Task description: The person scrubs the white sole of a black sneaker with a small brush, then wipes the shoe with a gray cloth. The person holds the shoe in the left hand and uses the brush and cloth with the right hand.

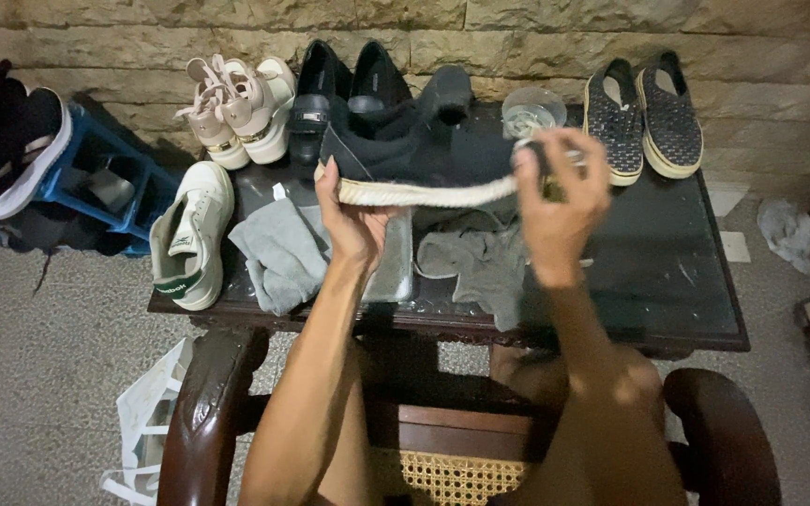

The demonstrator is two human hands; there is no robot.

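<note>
At the far left a black shoe with a white sole (2,141) is cut off by the picture edge and rests on a blue crate (110,173), whose inside is too dark to read. On the floor below, a white bag (147,422) is partly hidden by the chair arm (208,412).

On the dark tabletop (667,272), a white sneaker (189,234) lies at the left edge. Behind it, by the stone wall, stands a pair of pink heeled sandals (241,108), then a pair of black loafers (344,84), their toes hidden behind the raised shoe. A grey cloth (278,248) lies crumpled beside the sneaker.

The left hand (353,220) grips one end of a black shoe with a pale sole (414,155), held up sideways over the middle of the tabletop. Which end is heel or toe is hard to tell. Under it lie a silvery flat thing (394,262), mostly hidden by the wrist, and a second grey cloth (480,262).

The right hand (560,201) is closed at the shoe's other end, pinching something small and blurred against the sole; what it is cannot be made out. Just behind the fingers a clear glass bowl (532,112) is half hidden.

Further right stands a pair of dotted black slip-ons (644,117). Beyond the tabletop, crumpled paper (785,230) lies on the floor.
</note>
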